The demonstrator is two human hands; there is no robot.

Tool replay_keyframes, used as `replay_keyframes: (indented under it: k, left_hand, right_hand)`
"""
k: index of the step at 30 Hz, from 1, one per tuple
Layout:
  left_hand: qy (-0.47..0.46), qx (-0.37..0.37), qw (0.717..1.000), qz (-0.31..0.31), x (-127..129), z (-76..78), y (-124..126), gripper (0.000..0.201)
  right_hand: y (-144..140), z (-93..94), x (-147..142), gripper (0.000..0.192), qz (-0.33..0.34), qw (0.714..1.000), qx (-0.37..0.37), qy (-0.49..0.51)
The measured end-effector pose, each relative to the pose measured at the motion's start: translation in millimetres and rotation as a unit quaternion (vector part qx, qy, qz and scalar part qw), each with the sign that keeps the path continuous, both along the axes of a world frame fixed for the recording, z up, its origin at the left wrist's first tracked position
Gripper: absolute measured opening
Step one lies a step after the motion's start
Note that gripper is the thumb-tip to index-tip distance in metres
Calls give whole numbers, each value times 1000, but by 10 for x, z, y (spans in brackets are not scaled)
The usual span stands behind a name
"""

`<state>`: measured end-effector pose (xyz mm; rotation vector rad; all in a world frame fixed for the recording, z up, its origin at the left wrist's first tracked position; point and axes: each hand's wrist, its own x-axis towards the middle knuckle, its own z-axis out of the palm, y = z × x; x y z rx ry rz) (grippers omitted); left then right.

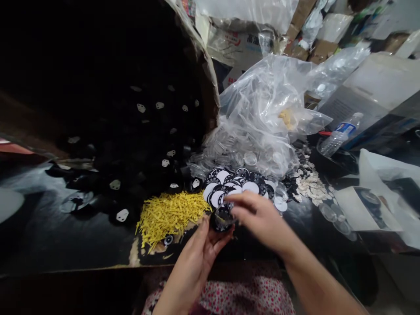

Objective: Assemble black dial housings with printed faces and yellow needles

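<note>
Light and Slippery, Probably

Head view: the left hand (204,246) grasps a round, black, plastic-looking part (222,226) over the worktop (85,245); the right hand (257,214) is at its top, its grip I cannot tell. It seems stiff; the rim is surest.

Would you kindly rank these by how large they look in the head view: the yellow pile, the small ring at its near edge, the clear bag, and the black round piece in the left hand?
1. Clear bag
2. Yellow pile
3. Black round piece, in the left hand
4. Small ring
</note>
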<state>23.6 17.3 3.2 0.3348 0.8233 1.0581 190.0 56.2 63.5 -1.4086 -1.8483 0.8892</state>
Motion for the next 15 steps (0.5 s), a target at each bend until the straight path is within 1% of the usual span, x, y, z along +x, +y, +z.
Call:
replay_keyframes:
  k: [2,4,6,8,10,12,15]
  left_hand:
    - [38,37,999,2,30,6,-45,39]
    - [96,69,993,-8,27,13,-133,43]
    - [152,101,983,-23,-4,40,-254,45]
    - [199,141,969,-30,-36,99,-386,45]
    - [235,174,956,-35,-42,178,-498,43]
    - [255,193,947,-41,-18,256,-571,42]
    - [285,213,933,-49,40,323,-605,39]
  right_hand:
    - [-294,-30,-144,30,13,999,32,-4]
    - [-469,-53,-210,33,6,999,50,-18]
    - [-548,-42,-220,27,8,999,41,-5]
    - [-579,6,-226,20,6,1000,12,16]
    - [-605,72,-257,30,-9,1000,-2,5]
    - [-634,127,-301,39,-30,999,29,-35]
    - [-655,151,-332,42,-55,988,117,-84]
